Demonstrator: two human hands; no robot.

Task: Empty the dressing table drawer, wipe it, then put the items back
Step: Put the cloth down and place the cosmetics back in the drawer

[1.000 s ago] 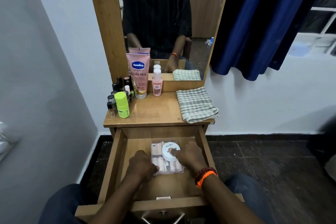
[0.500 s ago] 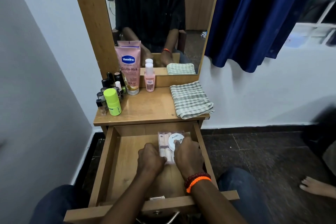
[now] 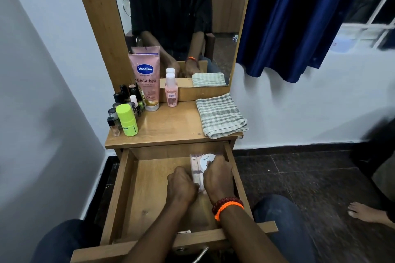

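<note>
The wooden drawer (image 3: 128, 179) stands pulled out below the dressing table top (image 3: 171, 126). In its back right corner lies a clear pack of pink tubes (image 3: 195, 168) with a round white tin (image 3: 206, 160) on top. My left hand (image 3: 181, 186) grips the pack's left near edge with curled fingers. My right hand (image 3: 218, 177), with red and orange bracelets at the wrist, covers the pack's right side and holds it, fingertips on the tin. A folded checked cloth (image 3: 220, 115) lies on the table top at the right.
A pink Vaseline tube (image 3: 147, 79), a small pink bottle (image 3: 171, 89), a green stick (image 3: 127, 119) and several small dark bottles (image 3: 126, 96) stand at the table's back left. A mirror (image 3: 181, 17) rises behind. A blue curtain (image 3: 299, 17) hangs right. A bare foot (image 3: 363, 212) rests on the dark floor.
Both hands have slid the pack with the tin from the drawer's middle toward its back right corner. The camera view has shifted slightly.
</note>
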